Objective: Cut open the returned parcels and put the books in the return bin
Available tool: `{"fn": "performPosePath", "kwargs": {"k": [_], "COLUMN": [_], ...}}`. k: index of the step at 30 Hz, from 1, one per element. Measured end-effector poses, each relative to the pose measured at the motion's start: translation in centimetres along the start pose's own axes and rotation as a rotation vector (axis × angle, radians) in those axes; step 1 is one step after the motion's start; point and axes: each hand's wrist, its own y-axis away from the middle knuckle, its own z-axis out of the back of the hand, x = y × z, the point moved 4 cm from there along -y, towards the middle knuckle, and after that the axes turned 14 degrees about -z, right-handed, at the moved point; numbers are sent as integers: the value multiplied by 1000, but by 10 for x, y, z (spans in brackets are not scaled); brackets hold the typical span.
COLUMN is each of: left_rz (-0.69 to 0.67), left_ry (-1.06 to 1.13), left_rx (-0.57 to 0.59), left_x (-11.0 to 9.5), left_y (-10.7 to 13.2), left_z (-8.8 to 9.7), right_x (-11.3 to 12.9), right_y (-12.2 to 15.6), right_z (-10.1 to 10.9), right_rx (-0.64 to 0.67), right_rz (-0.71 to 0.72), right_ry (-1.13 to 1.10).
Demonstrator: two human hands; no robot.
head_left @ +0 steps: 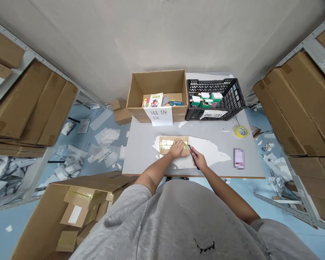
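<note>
A small flat cardboard box [166, 143] with shiny tape across its top lies on the table in front of me. My left hand [177, 148] rests on the box's right half and grips it with bent fingers, hiding part of the tape. Held in my right hand [199, 160] is a dark utility knife [193, 153], its tip at the box's right end. Whether the blade is in the tape is too small to tell. Torn white paper [211, 151] lies under and around the box.
Behind stand an open carton [137, 90] with books and a black crate [235, 97] with green-and-white packs. A yellow tape roll [241, 131] and a blurred pink item [238, 158] lie right. At lower left, a large carton [38, 220] holds boxes. Shelves flank the table [141, 135].
</note>
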Motion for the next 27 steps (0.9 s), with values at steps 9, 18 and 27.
{"fn": "performPosePath", "kwargs": {"k": [9,18,27], "left_rz": [10,10,-22], "left_ry": [48,31,19], "left_rx": [10,3,-8], "left_x": [-3,0,-3], "left_y": [0,-1,2], "left_z": [4,3,1], "right_x": [-3,-4,-4], "right_y": [5,2,-1], "right_z": [-8,-10,-8], "right_rx": [0,-12,10], "right_rz": [-13,-3,13], "right_ry": [-74,-99,-82]}}
